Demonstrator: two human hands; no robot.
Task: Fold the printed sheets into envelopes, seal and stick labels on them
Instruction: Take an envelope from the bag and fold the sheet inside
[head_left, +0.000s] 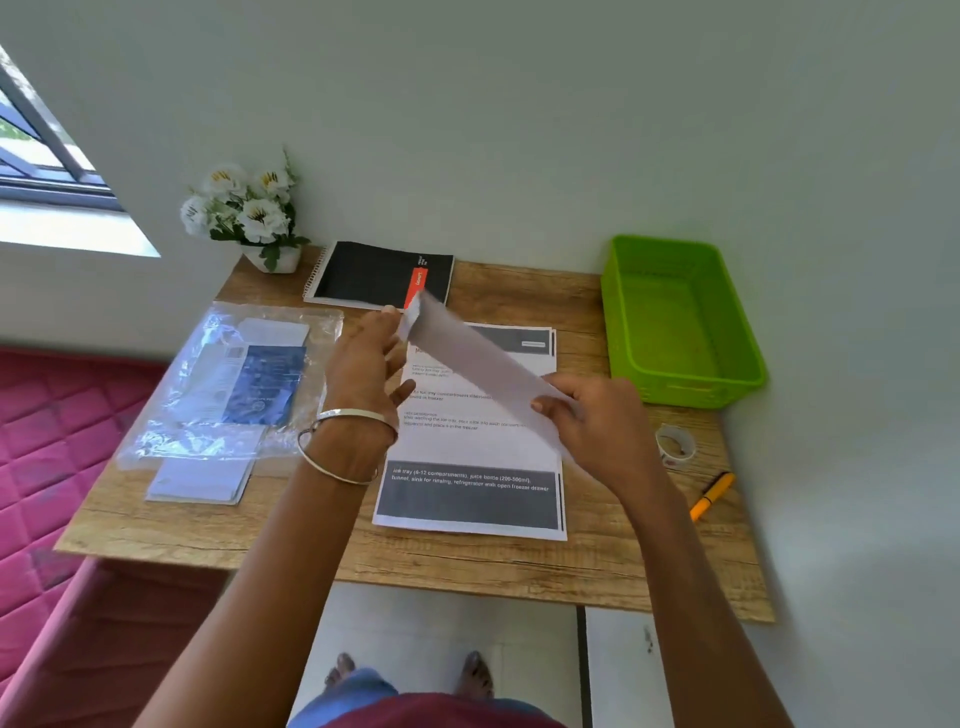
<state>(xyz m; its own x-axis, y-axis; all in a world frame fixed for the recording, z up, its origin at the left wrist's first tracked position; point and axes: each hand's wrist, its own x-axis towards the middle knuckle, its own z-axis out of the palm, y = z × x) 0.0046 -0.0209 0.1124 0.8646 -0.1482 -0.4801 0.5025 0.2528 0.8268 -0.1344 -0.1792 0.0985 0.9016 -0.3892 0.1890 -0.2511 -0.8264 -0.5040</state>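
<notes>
You pinch the folded sheet (483, 366) at both ends — left hand (363, 364) far end, right hand (597, 415) near — mid-frame above the printed stack (467, 499). Judged risk: uneven pull skews the crease — it jams entering an envelope (200, 480), lower left.

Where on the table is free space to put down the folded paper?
Bare wood runs along the near edge, below the printed sheets, and between the notebook and green basket. The left side is crowded by the plastic bag.
</notes>
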